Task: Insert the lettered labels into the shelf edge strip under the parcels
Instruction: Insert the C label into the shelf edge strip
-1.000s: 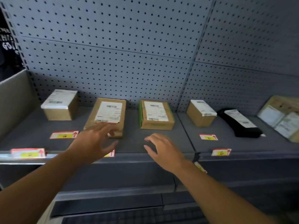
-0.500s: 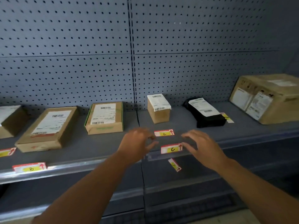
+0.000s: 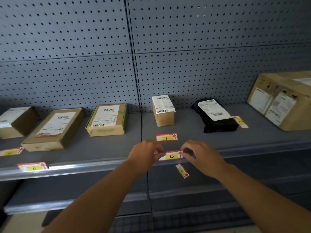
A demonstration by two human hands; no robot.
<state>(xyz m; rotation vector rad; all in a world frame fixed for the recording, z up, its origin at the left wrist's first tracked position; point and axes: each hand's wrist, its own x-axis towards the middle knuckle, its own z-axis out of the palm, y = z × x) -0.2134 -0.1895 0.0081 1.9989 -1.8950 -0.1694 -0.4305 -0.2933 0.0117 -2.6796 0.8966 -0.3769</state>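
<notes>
The label C (image 3: 171, 156), red and white with a yellow field, sits at the shelf edge strip (image 3: 84, 167). My left hand (image 3: 144, 154) pinches its left end and my right hand (image 3: 202, 157) pinches its right end. Label E (image 3: 167, 137) lies flat on the shelf in front of a small brown parcel (image 3: 164, 115). Label F (image 3: 182, 170) lies tilted on the shelf below. Label B (image 3: 33, 166) stands in the strip at the left. Label D (image 3: 240, 121) lies beside the black parcel (image 3: 217, 116).
Three more brown parcels (image 3: 53, 128) (image 3: 107, 120) (image 3: 15, 121) lie on the left shelf section, with another label (image 3: 11, 151) lying flat at the far left. A large carton (image 3: 284, 100) stands at the right. Grey pegboard (image 3: 151, 47) backs the shelf.
The view swung right along the shelf. Both hands moved from the left section to the label C and closed on its two ends.
</notes>
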